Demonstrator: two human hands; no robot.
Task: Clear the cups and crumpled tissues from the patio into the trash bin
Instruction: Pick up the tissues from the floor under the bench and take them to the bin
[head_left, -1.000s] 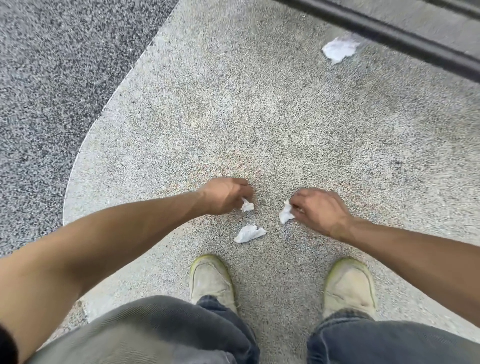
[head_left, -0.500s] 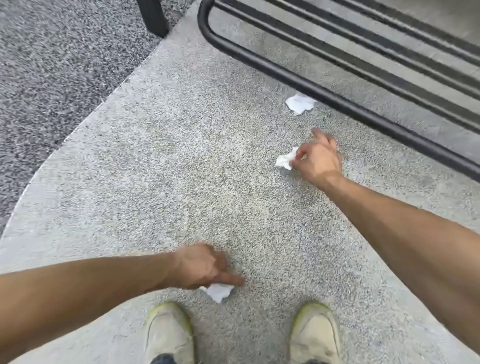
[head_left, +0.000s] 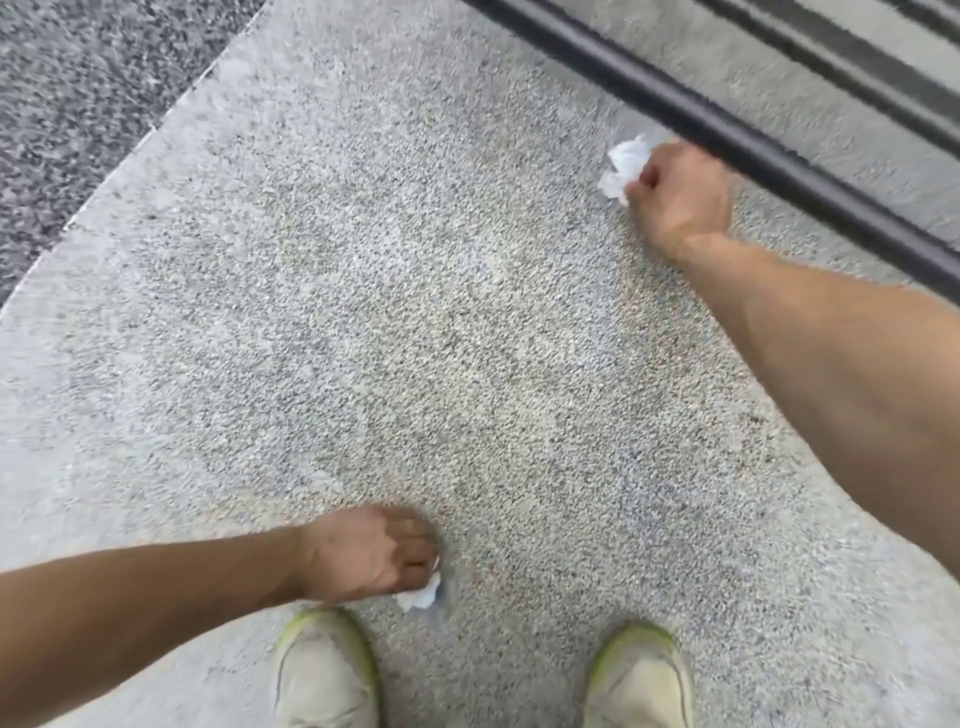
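My right hand (head_left: 678, 195) reaches far forward to the upper right and grips crumpled white tissue (head_left: 625, 166), which bulges out on its left side just in front of a dark metal rail. My left hand (head_left: 371, 556) is low near my left shoe, fingers curled around another crumpled white tissue (head_left: 422, 596) that sticks out below the knuckles. No cup and no trash bin are in view.
A thick dark metal rail (head_left: 753, 140) runs diagonally across the upper right, with more bars behind it. The light pebbled patio (head_left: 415, 312) meets darker gravel paving (head_left: 78, 104) at the upper left. My two pale shoes (head_left: 639, 675) stand at the bottom edge.
My right hand has moved farther forward to the tissue lying by the rail and closed on it, while still holding the first tissue. My left hand has gathered up the tissue by my left shoe.
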